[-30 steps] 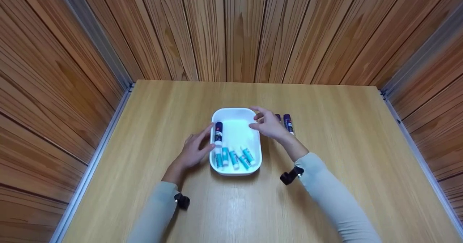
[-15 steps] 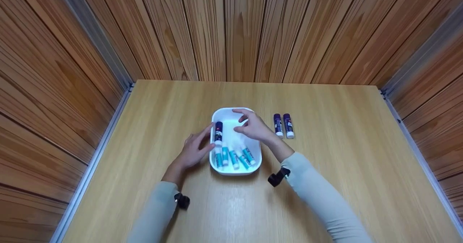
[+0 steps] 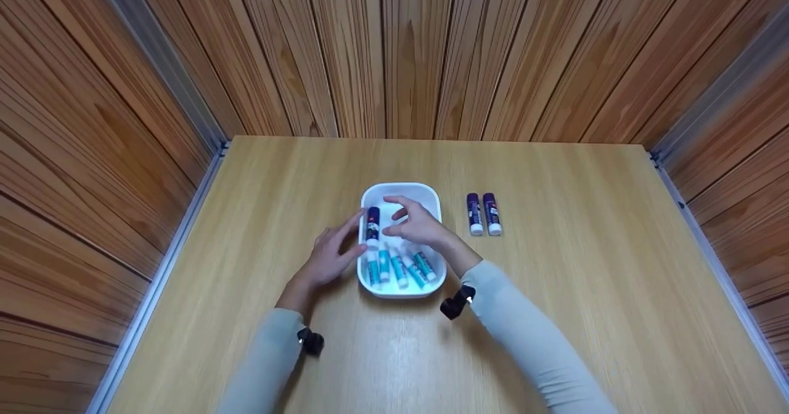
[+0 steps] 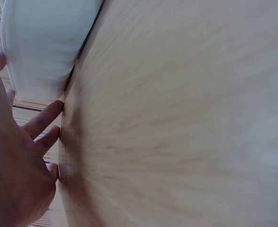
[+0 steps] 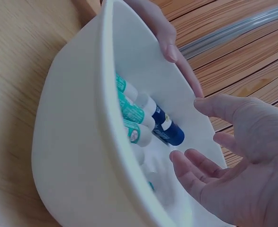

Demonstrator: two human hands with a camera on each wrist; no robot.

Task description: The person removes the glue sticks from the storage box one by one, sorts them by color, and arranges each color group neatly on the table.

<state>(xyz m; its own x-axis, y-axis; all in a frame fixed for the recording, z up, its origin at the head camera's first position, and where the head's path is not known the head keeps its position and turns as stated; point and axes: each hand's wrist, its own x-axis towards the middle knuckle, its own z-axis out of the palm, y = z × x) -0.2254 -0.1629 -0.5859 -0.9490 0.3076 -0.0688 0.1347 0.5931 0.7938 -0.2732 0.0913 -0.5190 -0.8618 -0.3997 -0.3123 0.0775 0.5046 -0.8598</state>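
right hand [image 3: 416,224] over white tray [image 3: 431,193]

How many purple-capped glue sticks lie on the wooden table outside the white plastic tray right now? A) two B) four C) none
A: two purple-capped glue sticks lie side by side on the wooden table, to the right of the white plastic tray, apart from it, while the right hand hovers over the tray holding nothing.
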